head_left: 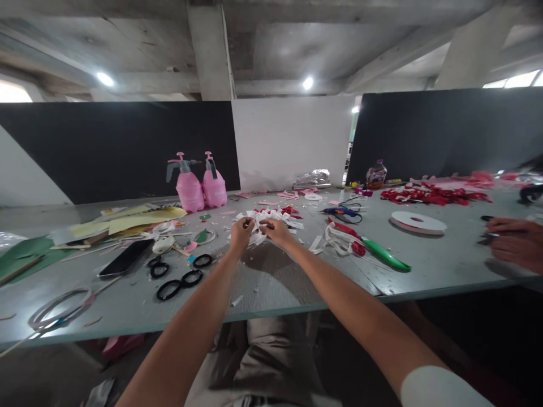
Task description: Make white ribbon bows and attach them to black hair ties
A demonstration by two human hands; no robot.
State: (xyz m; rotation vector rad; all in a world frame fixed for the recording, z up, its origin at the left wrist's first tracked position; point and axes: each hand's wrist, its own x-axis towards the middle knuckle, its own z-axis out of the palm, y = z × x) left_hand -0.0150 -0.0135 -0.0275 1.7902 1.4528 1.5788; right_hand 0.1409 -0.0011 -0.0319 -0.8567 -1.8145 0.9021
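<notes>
While the left hand (241, 230) and right hand (275, 229) each pinch white paper strips (275, 216) at the middle of the counter (265, 282), a sharp tug would likely tear them.
Nearer, loose scraps (237, 301) could be brushed off the edge; black scissors (180, 284) and a phone (126, 258) crowd the left, a green tool (384, 254) the right; two pink spray bottles (201, 186) stand beyond.

The right arm (360, 316) wears a short white sleeve (441, 390) near the shoulder — below it the arm is bare down to the fingers. The left arm (190, 328) is bare along all that shows. Grey-beige trousers (271, 356) — loose, creased cloth — cover the lap.
</notes>
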